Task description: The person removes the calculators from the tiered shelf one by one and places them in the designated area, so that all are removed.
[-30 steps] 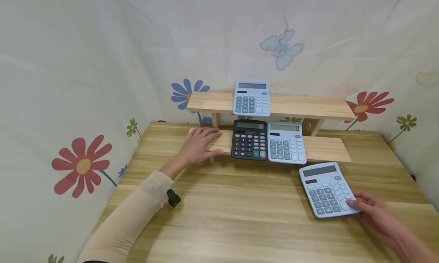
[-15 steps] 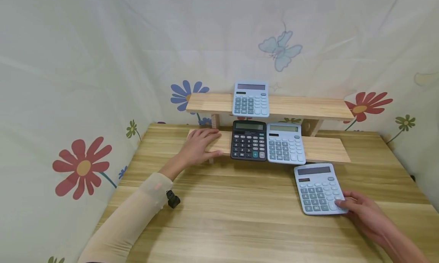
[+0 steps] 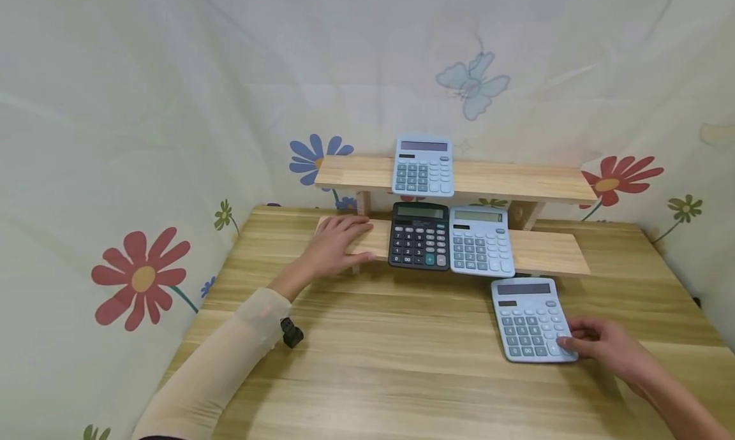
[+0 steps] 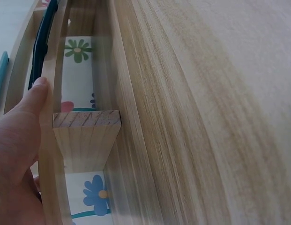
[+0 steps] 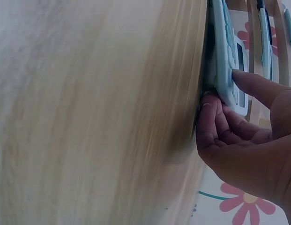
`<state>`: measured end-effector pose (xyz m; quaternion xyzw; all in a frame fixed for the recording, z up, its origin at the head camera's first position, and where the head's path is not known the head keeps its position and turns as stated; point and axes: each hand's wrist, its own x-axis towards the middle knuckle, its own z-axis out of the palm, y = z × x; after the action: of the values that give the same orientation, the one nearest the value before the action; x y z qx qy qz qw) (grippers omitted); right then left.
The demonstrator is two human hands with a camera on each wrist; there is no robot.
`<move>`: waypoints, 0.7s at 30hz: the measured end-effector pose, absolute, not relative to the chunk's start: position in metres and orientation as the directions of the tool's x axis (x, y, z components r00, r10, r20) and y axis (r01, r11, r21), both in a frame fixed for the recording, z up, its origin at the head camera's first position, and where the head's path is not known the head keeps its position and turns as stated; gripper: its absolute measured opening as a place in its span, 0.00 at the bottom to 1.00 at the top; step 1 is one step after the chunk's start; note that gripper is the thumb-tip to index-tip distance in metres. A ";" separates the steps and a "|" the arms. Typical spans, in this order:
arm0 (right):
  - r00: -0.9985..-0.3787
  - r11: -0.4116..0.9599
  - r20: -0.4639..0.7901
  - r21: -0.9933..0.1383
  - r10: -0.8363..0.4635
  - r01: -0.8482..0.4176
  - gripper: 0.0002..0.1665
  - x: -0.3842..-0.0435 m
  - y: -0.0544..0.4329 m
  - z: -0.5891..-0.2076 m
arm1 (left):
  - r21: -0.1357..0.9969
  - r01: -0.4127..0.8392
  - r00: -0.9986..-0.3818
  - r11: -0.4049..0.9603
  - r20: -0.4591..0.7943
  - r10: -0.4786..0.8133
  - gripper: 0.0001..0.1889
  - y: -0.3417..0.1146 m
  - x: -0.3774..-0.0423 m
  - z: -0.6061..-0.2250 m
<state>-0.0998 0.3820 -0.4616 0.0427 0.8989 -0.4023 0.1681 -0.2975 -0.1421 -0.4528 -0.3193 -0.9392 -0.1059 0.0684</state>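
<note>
1 blue butterfly (image 3: 473, 86) adorns the flowered backdrop (image 3: 367, 70).

1. A hand can slide over the wooden table (image 3: 396, 376) between the two arms.
2. The left hand (image 3: 335, 245) blocks the left end of the low shelf (image 3: 551, 255).
3. A black calculator (image 3: 419, 236) and a blue calculator (image 3: 481, 241) fill its middle.
4. Its right end has room, but the held calculator (image 3: 534, 319) and right hand (image 3: 611, 347) are in front.
5. Under it is a gap with a wooden leg (image 4: 86, 143) in the way.
6. The top shelf (image 3: 517, 175) has room on both sides of its calculator (image 3: 423, 166).
</note>
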 end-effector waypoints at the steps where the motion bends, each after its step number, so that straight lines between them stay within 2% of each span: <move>1: -0.942 0.689 -0.329 -0.697 -0.064 0.197 0.33 -0.100 0.382 -0.461 | 0.153 0.615 -0.786 0.774 0.195 0.586 0.41 -0.142 -0.298 -0.453; 5: -0.951 0.740 -0.304 -0.653 -0.064 0.159 0.32 -0.100 0.378 -0.462 | 0.153 0.613 -0.788 0.775 0.195 0.585 0.40 -0.140 -0.298 -0.454; 12: -0.958 0.755 -0.274 -0.645 -0.087 0.116 0.23 -0.099 0.375 -0.466 | 0.167 0.610 -0.791 0.774 0.192 0.581 0.40 -0.139 -0.299 -0.454; 21: -0.956 0.750 -0.277 -0.652 -0.092 0.116 0.23 -0.102 0.375 -0.468 | 0.164 0.611 -0.790 0.775 0.195 0.581 0.41 -0.140 -0.299 -0.457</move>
<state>-0.1015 0.3751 -0.4684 0.0064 0.9237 -0.3537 0.1474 -0.2992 -0.1403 -0.4567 -0.3171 -0.9396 -0.1100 0.0667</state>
